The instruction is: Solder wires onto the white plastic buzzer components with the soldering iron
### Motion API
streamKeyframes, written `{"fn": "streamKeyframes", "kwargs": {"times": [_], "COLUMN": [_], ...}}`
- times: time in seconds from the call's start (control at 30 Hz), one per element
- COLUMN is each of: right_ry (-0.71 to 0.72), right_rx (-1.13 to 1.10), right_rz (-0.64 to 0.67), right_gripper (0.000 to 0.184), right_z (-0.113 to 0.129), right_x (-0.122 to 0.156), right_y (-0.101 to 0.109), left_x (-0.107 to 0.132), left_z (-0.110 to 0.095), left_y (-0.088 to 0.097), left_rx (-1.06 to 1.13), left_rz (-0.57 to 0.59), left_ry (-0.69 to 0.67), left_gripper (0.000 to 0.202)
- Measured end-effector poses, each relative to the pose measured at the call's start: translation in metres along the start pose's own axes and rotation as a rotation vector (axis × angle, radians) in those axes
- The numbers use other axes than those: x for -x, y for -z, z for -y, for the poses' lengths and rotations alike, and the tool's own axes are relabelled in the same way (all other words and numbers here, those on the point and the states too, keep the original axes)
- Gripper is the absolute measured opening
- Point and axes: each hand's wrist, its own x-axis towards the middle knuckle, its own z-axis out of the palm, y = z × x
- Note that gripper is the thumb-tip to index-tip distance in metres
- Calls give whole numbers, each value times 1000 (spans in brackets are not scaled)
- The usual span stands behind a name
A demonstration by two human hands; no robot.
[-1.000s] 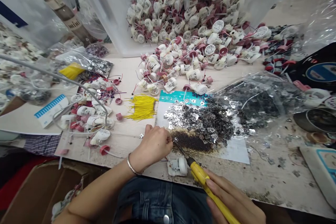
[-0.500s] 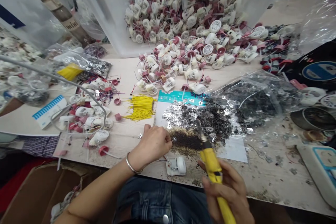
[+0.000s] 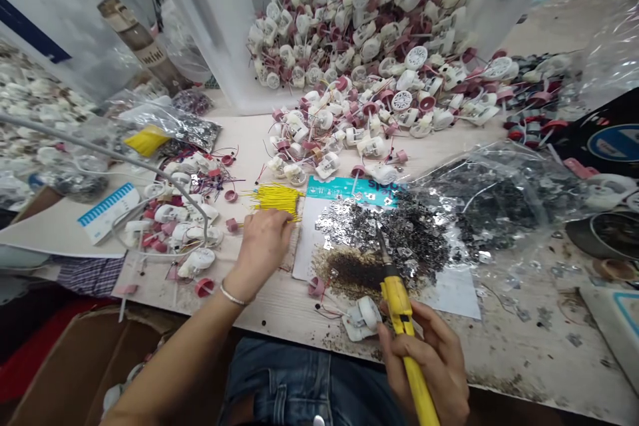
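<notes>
My right hand (image 3: 434, 359) grips a yellow soldering iron (image 3: 402, 306), its metal tip pointing up and away over the pile of small metal plates (image 3: 394, 229). At the near edge of a bundle of yellow wires (image 3: 277, 197), my left hand (image 3: 264, 243) has its fingers bent and pressed together on the wire ends; how many strands they pinch is hidden. A white plastic part with a wheel (image 3: 362, 318) lies just left of my right hand. Thin leads run from it toward a pink round piece (image 3: 316, 287).
A large translucent bin (image 3: 219, 33) at the back spills white and pink parts (image 3: 359, 133) onto the table. To the right lies a clear bag (image 3: 504, 206) of dark metal pieces. A grey cable (image 3: 100, 143) arches over more parts on the left. Brown residue (image 3: 354, 269) marks the white sheet.
My left hand has moved left and away from me, from above the white part to the yellow wires. The white part sits further right, with the pink piece now showing beside it.
</notes>
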Motion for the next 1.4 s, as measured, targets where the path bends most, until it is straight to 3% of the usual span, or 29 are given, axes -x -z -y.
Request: {"fn": "streamKeyframes", "kwargs": {"times": [0.17, 0.3, 0.47, 0.63, 0.73, 0.8, 0.9, 1.03, 1.13, 1.27, 1.33, 1.4], "right_ry": [4, -11, 18, -4, -11, 5, -6, -16, 5, -40, -49, 7], "right_rx": [-41, 1, -31, -73, -103, -104, -69, -49, -48, -39, 13, 36], "right_rz": [-8, -59, -7, 19, 22, 18, -10, -13, 4, -36, 6, 131], "right_gripper": [20, 22, 19, 18, 18, 18, 19, 19, 19, 27, 33, 38], "right_z": [-1, -7, -12, -13, -16, -17, -15, -14, -17, -17, -14, -12], "right_x": [-4, -9, -17, -23, -27, -30, -33, -31, -25, -15, -12, -10], "right_y": [7, 23, 29, 22, 16, 12, 10, 13, 18, 30, 39, 49], "left_x": [-14, -14, -16, -15, -11, -6, 1, 0, -5, 0, 7, 15], "left_z": [21, 22, 21, 22, 11, -4, -36, -71, -76, -62, -55, -51], "left_y": [-6, -11, -15, -9, -4, -3, -8, -19, -20, -10, -7, -7], "left_rx": [-39, 3, 42, 90, 165, 256, 363, 268, 158, 108, 145, 197], "left_rz": [-21, -117, -71, -290, -335, -266, -17, 245, 291, 296, 273, 261], "left_ry": [-35, -81, -134, -193, -238, -274, -379, -445, -503, -645, -616, -533], "left_gripper": [16, 14, 14, 16, 19, 20, 14, 18, 21, 24, 23, 23]}}
